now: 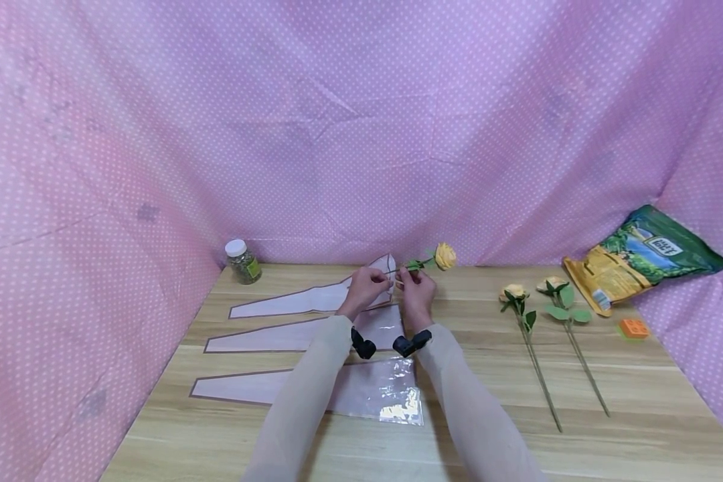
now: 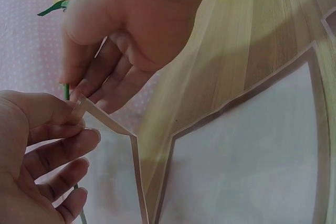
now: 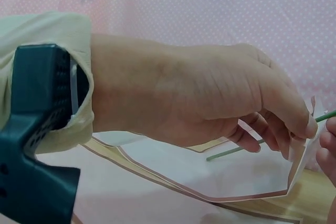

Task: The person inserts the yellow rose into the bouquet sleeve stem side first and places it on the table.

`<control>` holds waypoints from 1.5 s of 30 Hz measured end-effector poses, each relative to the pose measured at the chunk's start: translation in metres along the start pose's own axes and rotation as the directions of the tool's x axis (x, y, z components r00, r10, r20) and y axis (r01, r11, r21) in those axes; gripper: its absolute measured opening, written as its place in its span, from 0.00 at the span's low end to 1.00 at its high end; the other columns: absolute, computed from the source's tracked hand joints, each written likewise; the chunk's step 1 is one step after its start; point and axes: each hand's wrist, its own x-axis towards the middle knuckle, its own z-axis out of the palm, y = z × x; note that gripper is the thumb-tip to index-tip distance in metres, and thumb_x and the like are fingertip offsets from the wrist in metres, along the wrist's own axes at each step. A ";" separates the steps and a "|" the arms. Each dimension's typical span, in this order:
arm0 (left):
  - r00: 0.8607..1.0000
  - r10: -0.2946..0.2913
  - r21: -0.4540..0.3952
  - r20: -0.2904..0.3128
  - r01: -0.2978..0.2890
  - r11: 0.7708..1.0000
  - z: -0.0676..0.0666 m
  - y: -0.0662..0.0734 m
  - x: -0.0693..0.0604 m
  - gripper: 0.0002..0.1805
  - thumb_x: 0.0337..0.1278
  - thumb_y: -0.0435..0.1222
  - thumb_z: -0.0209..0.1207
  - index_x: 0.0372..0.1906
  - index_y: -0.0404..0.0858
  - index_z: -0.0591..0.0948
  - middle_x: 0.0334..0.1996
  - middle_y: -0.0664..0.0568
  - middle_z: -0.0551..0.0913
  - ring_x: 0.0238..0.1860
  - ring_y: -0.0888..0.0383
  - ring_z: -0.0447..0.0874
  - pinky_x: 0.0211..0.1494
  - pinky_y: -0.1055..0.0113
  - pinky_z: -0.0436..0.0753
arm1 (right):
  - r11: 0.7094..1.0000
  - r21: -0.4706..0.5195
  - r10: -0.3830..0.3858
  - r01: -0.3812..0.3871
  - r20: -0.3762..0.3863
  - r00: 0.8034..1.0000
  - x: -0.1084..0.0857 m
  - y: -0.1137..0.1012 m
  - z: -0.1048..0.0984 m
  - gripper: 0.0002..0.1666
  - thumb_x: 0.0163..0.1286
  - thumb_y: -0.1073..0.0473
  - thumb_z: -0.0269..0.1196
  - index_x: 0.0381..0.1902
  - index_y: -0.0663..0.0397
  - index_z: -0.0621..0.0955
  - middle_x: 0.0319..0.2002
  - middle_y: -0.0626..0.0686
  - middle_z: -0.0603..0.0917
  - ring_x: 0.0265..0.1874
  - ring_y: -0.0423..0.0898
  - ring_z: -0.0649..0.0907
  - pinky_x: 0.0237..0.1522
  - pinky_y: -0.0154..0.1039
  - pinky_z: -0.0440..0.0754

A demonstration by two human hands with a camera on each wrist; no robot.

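Toward the back of the wooden table (image 1: 476, 375), a yellow rose (image 1: 445, 257) meets the farthest pale sleeve (image 1: 301, 302).
From afar I see the right hand (image 1: 418, 292) pinching the rose's stem (image 3: 226, 153) and the left hand (image 1: 365, 288) pinching the sleeve's wide end, which the stem crosses; whether the left grips the stem too, I cannot tell.

- The left hand (image 1: 367, 288) covers part of the far bag (image 1: 295, 302).
- The left sleeve (image 1: 304, 402) hides stretches of the middle bag (image 1: 253, 339) and near bag (image 1: 247, 387).
- In the right wrist view, the right edge cuts off most of the right hand (image 1: 418, 294).
- Fingers hide some of the held rose's (image 1: 445, 256) stem.
- The jar's (image 1: 243, 262) label is too small to read.
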 end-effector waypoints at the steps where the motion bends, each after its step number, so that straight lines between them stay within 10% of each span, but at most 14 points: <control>1: 1.000 -0.002 -0.004 0.001 0.002 1.000 0.000 0.000 0.000 0.07 0.58 0.35 0.66 0.31 0.34 0.88 0.31 0.44 0.88 0.33 0.58 0.79 0.36 0.72 0.74 | 1.000 0.025 0.001 -0.001 0.002 1.000 0.000 -0.001 0.000 0.12 0.70 0.66 0.62 0.46 0.72 0.80 0.41 0.69 0.87 0.32 0.43 0.87 0.34 0.31 0.86; 7: 1.000 -0.006 -0.014 0.003 0.006 1.000 -0.001 -0.001 0.000 0.07 0.58 0.35 0.65 0.30 0.34 0.88 0.31 0.44 0.89 0.33 0.59 0.79 0.36 0.73 0.74 | 0.991 0.127 0.046 -0.049 0.025 0.999 0.002 -0.002 -0.001 0.13 0.71 0.62 0.62 0.50 0.55 0.72 0.36 0.60 0.87 0.34 0.47 0.87 0.31 0.33 0.85; 15: 1.000 0.020 -0.020 -0.007 -0.020 1.000 -0.001 -0.001 0.000 0.07 0.57 0.34 0.66 0.30 0.33 0.89 0.30 0.44 0.88 0.32 0.60 0.79 0.37 0.74 0.74 | 0.999 0.014 0.047 -0.047 0.033 0.998 0.001 -0.009 -0.004 0.20 0.78 0.47 0.53 0.60 0.52 0.71 0.43 0.62 0.86 0.38 0.50 0.88 0.36 0.42 0.86; 26: 1.000 -0.003 -0.035 0.004 0.004 0.999 -0.002 0.001 -0.002 0.07 0.57 0.34 0.66 0.31 0.34 0.89 0.31 0.44 0.88 0.32 0.60 0.79 0.37 0.73 0.74 | 0.999 0.047 0.018 -0.011 -0.148 0.989 0.002 -0.018 -0.001 0.18 0.78 0.53 0.55 0.47 0.65 0.81 0.38 0.53 0.81 0.31 0.52 0.88 0.34 0.34 0.86; 35: 1.000 -0.009 -0.026 0.004 0.010 1.000 -0.001 0.001 -0.002 0.07 0.57 0.35 0.66 0.31 0.35 0.89 0.31 0.44 0.89 0.33 0.60 0.79 0.38 0.73 0.75 | 0.980 0.194 -0.013 0.039 -0.134 0.991 0.005 -0.016 -0.002 0.23 0.75 0.61 0.58 0.62 0.69 0.71 0.44 0.53 0.79 0.36 0.41 0.83 0.36 0.39 0.87; 45: 1.000 0.006 -0.009 0.008 -0.006 1.000 -0.002 0.001 0.000 0.07 0.58 0.35 0.66 0.32 0.35 0.89 0.32 0.44 0.89 0.33 0.59 0.79 0.37 0.73 0.74 | 0.972 0.230 -0.027 0.055 -0.122 0.992 0.007 -0.016 -0.003 0.19 0.74 0.65 0.58 0.57 0.71 0.72 0.37 0.49 0.77 0.33 0.40 0.82 0.42 0.46 0.88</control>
